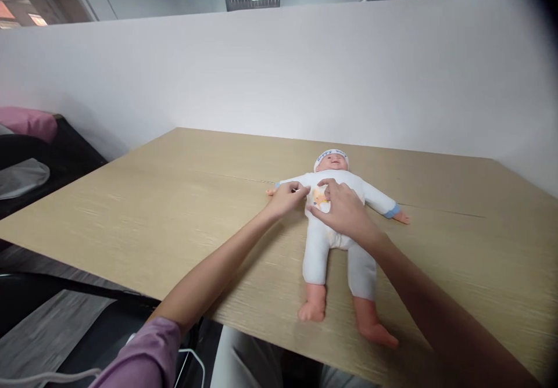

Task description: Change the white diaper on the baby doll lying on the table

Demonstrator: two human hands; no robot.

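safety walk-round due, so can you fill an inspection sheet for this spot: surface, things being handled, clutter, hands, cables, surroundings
surface: wood-toned table, a thin seam showing on it
things being handled: white-clothed doll, face up, feet toward the person, hat on
clutter: pink fabric and grey cloth left of the table
left hand: at the side of the doll's torso; grip unclear
right hand: over the doll's torso, thumb and fingers apart
cables: pale cord-like strand at lower left; cannot tell what it is
surroundings: pale wall behind the table
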